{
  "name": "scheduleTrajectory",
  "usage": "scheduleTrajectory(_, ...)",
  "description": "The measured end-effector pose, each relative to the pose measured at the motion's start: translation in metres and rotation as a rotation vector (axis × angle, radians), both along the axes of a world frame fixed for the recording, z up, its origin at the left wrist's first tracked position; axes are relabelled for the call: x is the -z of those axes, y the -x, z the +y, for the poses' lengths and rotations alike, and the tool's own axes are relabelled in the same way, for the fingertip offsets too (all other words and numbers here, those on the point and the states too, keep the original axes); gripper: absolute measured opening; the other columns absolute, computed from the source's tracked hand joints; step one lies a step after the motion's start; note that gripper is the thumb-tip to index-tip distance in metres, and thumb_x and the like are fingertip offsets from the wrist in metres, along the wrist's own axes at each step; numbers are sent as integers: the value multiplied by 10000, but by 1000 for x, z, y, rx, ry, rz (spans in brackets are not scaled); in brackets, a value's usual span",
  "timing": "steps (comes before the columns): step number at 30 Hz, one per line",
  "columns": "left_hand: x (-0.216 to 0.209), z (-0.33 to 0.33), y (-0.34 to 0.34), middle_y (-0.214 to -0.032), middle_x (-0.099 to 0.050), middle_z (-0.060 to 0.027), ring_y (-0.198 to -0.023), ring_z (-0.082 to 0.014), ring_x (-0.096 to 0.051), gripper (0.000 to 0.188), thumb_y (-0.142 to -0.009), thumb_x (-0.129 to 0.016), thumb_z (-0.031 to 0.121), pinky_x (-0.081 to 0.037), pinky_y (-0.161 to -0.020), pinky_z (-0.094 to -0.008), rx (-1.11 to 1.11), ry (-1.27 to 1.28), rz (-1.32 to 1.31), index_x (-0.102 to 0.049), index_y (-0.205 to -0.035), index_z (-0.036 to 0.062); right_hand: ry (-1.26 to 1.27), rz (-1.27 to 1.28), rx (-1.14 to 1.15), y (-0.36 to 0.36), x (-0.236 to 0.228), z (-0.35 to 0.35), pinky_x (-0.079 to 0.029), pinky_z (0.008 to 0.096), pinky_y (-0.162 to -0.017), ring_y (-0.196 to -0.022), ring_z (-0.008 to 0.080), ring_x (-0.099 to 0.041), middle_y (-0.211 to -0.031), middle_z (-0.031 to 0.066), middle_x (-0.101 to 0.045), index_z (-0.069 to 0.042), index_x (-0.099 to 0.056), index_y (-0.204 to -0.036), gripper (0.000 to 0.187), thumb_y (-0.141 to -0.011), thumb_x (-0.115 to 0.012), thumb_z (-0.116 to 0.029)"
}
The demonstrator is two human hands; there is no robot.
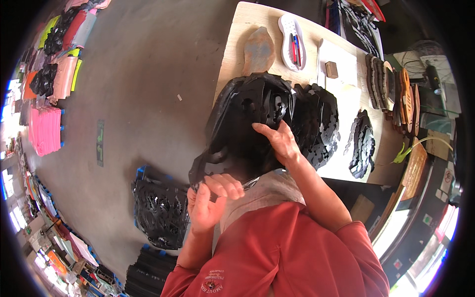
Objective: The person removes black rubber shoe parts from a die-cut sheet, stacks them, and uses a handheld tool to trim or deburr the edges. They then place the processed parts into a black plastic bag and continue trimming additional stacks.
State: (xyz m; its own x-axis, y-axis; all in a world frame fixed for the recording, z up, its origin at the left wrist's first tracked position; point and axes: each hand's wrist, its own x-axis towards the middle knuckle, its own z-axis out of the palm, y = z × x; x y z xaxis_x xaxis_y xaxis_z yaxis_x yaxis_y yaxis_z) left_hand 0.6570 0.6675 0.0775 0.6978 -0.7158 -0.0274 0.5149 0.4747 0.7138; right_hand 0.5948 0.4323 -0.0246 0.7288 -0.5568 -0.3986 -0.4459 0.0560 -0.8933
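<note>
A large, thin black sheet [242, 133] with cut-out holes hangs over the near left table edge, bunched and creased. My left hand [212, 198] has its fingers bent at the sheet's lower left corner, thumb and fingertips closed on it. Higher up, my right hand [284, 143] grips the same sheet near its right side. Its thumb stretches across the top and its other fingers are partly hidden. Beside the right hand, a pile of black cut-out sheets [319, 123] rests on the table [341, 96]. Farther right lies a smaller stack of black cut pieces [362, 143].
Along the table's far side are a grey-brown sole-shaped template [259, 49], a white shoe-sole tray [287, 37] holding pens, and a small wooden block [331, 70]. Sole-shaped boards [405, 99] stand at the right. A crate of black scraps [161, 210] sits on the floor, lower left.
</note>
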Motion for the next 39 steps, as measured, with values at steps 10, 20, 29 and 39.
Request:
scheduleTrajectory(10,5,13,0,-932,-676,-94,-865,-267,-611,483,-1180,-282,324,-514,-744,-422,1,18,30,-643,-967,83,611,41,97,16,-43,-58,-542,379,-1044,-1205,313,-696,-1389,251,-661,45,-548,-1479,657,-948,-806,-243)
scheduleTrajectory(20,1,22,-1,-879,-722,-204,-815,-313,-662,420,-1147,-365,199,-556,-729,-439,79,37,-61,-677,-967,-18,500,-136,315,-52,-14,-128,-556,291,-739,-783,133,-719,-775,36,-692,6,-692,-959,307,-1091,-603,-256)
scheduleTrajectory(29,0,18,-8,-861,-724,-203,-806,-319,-667,407,-1134,-368,174,-561,-727,-443,129,9,-119,-682,-951,-10,893,37,-130,-61,-4,-116,-534,450,-769,-761,304,-691,-817,214,-687,-1,-732,-937,252,-958,-730,-252)
scheduleTrajectory(39,-12,27,-12,-826,-705,-225,-739,-343,-665,333,-1005,-353,12,-557,-630,-426,59,75,-48,-658,-877,-25,672,-252,312,-83,-89,-124,-525,387,-724,-735,302,-681,-807,213,-694,-7,-749,-1072,251,-1015,-647,-229)
